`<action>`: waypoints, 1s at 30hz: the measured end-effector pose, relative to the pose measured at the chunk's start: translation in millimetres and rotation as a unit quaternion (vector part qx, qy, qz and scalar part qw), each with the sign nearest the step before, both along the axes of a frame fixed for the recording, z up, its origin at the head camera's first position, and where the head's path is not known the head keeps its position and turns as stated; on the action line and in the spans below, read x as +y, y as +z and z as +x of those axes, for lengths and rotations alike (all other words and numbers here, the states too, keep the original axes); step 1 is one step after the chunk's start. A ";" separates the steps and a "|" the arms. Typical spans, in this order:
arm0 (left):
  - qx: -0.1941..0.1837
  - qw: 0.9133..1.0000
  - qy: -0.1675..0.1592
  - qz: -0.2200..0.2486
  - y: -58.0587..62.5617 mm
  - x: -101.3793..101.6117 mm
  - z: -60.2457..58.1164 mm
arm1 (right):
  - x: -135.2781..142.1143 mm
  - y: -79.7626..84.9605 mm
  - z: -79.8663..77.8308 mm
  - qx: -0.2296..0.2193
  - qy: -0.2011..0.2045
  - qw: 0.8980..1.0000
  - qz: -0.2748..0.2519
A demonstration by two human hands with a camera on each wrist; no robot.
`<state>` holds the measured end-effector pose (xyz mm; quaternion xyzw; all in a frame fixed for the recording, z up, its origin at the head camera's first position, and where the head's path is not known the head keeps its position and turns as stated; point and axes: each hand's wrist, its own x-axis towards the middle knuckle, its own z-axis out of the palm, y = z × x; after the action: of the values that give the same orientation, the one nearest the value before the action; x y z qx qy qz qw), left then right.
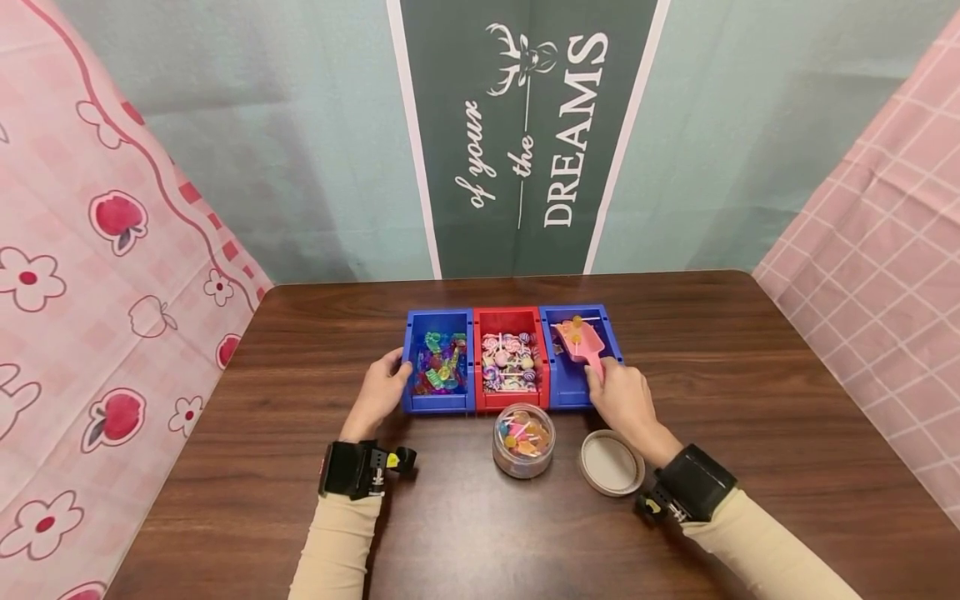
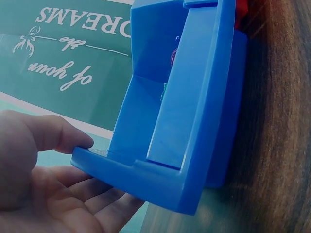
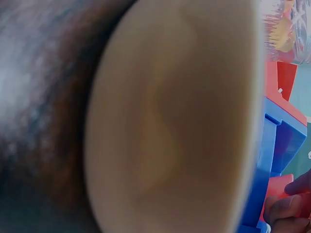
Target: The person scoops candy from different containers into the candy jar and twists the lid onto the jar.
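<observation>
My left hand (image 1: 381,392) grips the outer side wall of the left blue bin (image 1: 437,403). In the left wrist view, the thumb lies over the rim of the blue bin (image 2: 175,97), fingers beneath it. Colourful translucent pieces (image 1: 442,367) fill that bin. My right hand (image 1: 622,400) holds a pink scoop (image 1: 589,343) by its handle, inside the right blue bin (image 1: 567,390). Yellow lollipops (image 1: 577,329) with white sticks lie on the scoop. Between the blue bins, a red bin (image 1: 512,402) contains many striped lollipops (image 1: 507,358).
An open clear jar (image 1: 523,468) with mixed candies stands before the red bin. To its right, below my right wrist, lies a round pale lid (image 1: 611,462); the lid (image 3: 170,121) fills most of the right wrist view. Hanging cloths surround the wooden table (image 1: 465,533).
</observation>
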<state>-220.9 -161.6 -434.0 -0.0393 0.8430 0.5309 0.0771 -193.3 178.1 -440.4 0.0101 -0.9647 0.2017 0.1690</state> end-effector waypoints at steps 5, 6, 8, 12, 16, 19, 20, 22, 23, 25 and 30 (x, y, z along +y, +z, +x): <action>0.003 1.000 -0.002 0.000 -0.3 -0.1 0.0 | 0.8 -3.3 0.2 0.019 0.005 1.000 -0.001; 0.005 1.000 -0.003 0.000 -0.3 0.0 0.0 | 1.1 -3.9 0.4 0.023 0.007 1.000 -0.002; 0.006 1.000 -0.003 0.001 -0.7 0.0 -0.2 | 1.8 -5.0 1.2 0.033 0.011 0.999 -0.001; 0.002 1.000 -0.002 0.003 -1.6 -0.6 -0.8 | 3.7 -5.5 3.2 0.045 0.014 0.999 -0.005; 0.001 1.000 -0.001 0.004 -3.0 -1.6 -1.6 | 6.7 -5.0 5.2 0.057 0.014 0.998 -0.015; 0.003 1.000 -0.001 0.003 -3.5 -1.7 -1.7 | 10.0 -4.7 8.5 0.082 0.021 0.996 -0.029; 0.003 1.000 -0.001 0.004 -3.5 -1.6 -1.6 | 11.3 -5.0 9.5 0.093 0.024 0.995 -0.033; 0.003 1.000 -0.002 0.004 -3.5 -1.6 -1.5 | 14.0 -5.5 11.7 0.116 0.033 0.992 -0.042; 0.002 1.000 -0.002 0.005 -3.4 -1.6 -1.4 | 15.3 -5.8 12.8 0.126 0.036 0.990 -0.045; 0.002 1.000 -0.002 0.006 -3.2 -1.7 -1.3 | 18.4 -6.3 14.4 0.141 0.042 0.988 -0.050; 0.002 1.000 -0.001 0.007 -2.4 -2.2 -1.3 | 25.7 -5.0 17.9 0.145 0.049 0.987 -0.051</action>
<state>-222.2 -163.8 -436.4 -0.0367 0.8397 0.5364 0.0762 -175.4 203.8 -445.4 0.0779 -0.9169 0.2551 0.2970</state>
